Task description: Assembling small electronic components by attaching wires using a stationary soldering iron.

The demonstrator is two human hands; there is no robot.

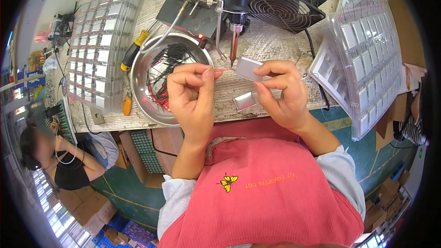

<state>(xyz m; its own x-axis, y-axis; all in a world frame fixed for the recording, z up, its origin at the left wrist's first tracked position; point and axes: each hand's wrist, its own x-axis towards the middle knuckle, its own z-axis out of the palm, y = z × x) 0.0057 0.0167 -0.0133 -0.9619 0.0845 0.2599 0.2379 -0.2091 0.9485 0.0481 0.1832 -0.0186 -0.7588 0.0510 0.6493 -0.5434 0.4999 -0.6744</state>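
My left hand [192, 96] is closed, pinching a thin red wire [223, 70] between thumb and forefinger. My right hand [284, 93] grips a flat silver pouch cell [248, 67] by its right edge, tilted above the bench. Between my hands, the tip of a mounted soldering iron [234, 48] points down, close to the wire's end and the cell's left edge; whether they touch is too small to tell. A second silver cell [245, 101] lies on the bench below my right hand. Left of my left hand, a round metal bowl [138, 82] holds many black and red wires.
Stacked clear trays of silver cells stand at left [98, 53] and right [367, 50]. A black fan [287, 7] sits behind the iron. A yellow-black screwdriver [134, 50] rests by the bowl. A co-worker [69, 156] sits at the far left.
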